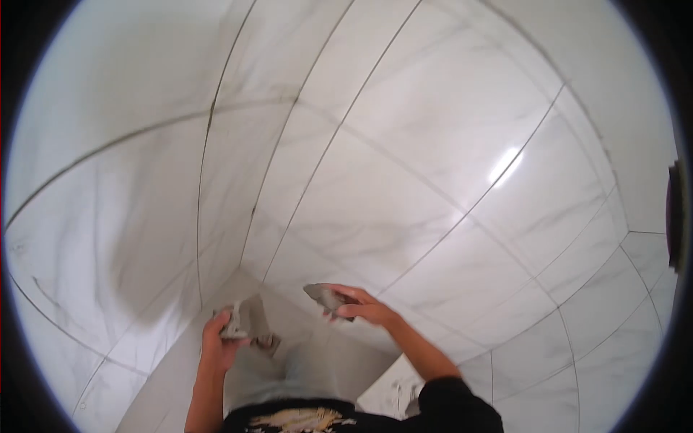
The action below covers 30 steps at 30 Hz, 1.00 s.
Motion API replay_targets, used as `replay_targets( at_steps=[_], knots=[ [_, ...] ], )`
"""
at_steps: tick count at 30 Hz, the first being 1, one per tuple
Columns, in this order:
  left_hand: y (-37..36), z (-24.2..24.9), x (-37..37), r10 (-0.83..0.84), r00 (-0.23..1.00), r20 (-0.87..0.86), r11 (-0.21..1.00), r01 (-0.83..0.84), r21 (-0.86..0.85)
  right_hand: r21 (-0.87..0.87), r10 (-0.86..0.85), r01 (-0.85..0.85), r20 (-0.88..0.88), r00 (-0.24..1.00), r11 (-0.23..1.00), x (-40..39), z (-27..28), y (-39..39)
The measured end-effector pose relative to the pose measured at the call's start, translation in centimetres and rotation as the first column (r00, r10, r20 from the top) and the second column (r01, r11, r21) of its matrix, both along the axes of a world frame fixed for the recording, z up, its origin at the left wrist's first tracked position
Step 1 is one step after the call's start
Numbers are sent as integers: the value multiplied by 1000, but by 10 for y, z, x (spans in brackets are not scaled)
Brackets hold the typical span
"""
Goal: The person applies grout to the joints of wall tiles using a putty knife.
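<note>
My left hand (218,338) is closed around a grey, plaster-smeared flat tool (245,321), held low in front of me at the wall corner. My right hand (364,309) grips a second grey flat blade (321,296), its tip pointing left toward the corner. The two hands are apart, with a gap between the tools. Both are raised before white marble-look wall tiles (375,209). My forearms and a black sleeve (447,400) show at the bottom.
Large glossy tiles with dark grout lines cover both walls, which meet in a corner (242,270) just above my hands. A light reflection (505,166) glares on the right wall. A dark object (675,216) sits at the far right edge.
</note>
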<state>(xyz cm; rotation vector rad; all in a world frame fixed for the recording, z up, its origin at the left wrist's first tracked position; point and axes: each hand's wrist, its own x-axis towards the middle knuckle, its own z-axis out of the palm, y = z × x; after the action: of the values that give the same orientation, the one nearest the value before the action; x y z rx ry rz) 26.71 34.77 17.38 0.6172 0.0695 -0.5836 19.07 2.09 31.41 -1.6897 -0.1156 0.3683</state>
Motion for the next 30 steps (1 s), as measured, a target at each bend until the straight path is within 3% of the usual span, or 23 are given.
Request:
replay_targets(
  at_steps=[1, 2, 3, 5, 7, 9, 10, 11, 13, 14, 15, 16, 17, 19, 22, 23, 25, 26, 28, 30],
  knots=[
    [-3, -10, 2, -12, 999, -37, 999, 10, -46, 319, -41, 68, -90, 995, 945, -8, -3, -9],
    [-4, -23, 8, -39, 996, -81, 996, 32, -79, 605, -48, 160, -197, 979, 780, -10, -2, -14],
    [-3, -43, 15, -40, 998, -54, 995, 34, -95, 596, -52, 144, -170, 984, 790, -7, 7, -16],
    [-1, -94, 33, -170, 977, -130, 982, 156, -109, 805, -62, 98, -75, 995, 586, 3, 21, -17],
    [-12, -165, 49, -111, 970, -218, 990, 127, 62, 751, -125, 86, -6, 992, 655, 16, 58, -22],
    [-5, -161, 46, -72, 964, -255, 974, 123, 190, 630, -192, 61, 143, 971, 774, 28, 112, -22],
    [0, -150, 35, -153, 988, 18, 909, 134, 393, 560, -210, 49, 226, 951, 827, 33, 140, -22],
    [7, -149, 28, -273, 925, 266, 815, 75, 574, 463, -261, 93, 313, 913, 881, 38, 165, -18],
    [14, -189, 33, -381, 916, 125, 809, 265, 524, 297, -315, 187, 474, 822, 936, 53, 209, -11],
    [13, -188, 44, -394, 910, 131, 806, 273, 524, 232, -328, 237, 542, 774, 943, 61, 225, -8],
    [10, -186, 49, -251, 960, -124, 912, 277, 303, 173, -331, 285, 586, 739, 943, 70, 241, -6],
    [7, -181, 51, -148, 905, -399, 977, 197, 84, 132, -340, 333, 624, 704, 934, 79, 253, -7],
    [7, -158, 47, -158, 904, -398, 974, 208, 85, 97, -327, 354, 654, 682, 930, 88, 264, -6],
    [15, -100, 48, -180, 980, -90, 825, 200, 529, 68, -322, 382, 685, 653, 922, 102, 281, -3],
    [15, -160, 69, -315, 948, -50, 752, 281, 596, 59, -343, 429, 702, 624, 901, 117, 302, -6],
    [15, -156, 71, -319, 947, -45, 750, 281, 599, 35, -329, 439, 715, 617, 898, 120, 308, -9],
    [15, -148, 67, -110, 947, -303, 919, 213, 332, 13, -328, 471, 734, 594, 882, 125, 317, -13],
    [14, -155, 68, -109, 947, -303, 919, 212, 333, 14, -329, 470, 734, 595, 882, 127, 323, -15],
    [13, -175, 72, -29, 857, -514, 984, 117, 138, -6, -327, 518, 769, 549, 855, 134, 333, -20],
    [17, -173, 73, -19, 856, -516, 975, 130, 181, -2, -328, 531, 783, 528, 848, 141, 342, -21]
  ],
)
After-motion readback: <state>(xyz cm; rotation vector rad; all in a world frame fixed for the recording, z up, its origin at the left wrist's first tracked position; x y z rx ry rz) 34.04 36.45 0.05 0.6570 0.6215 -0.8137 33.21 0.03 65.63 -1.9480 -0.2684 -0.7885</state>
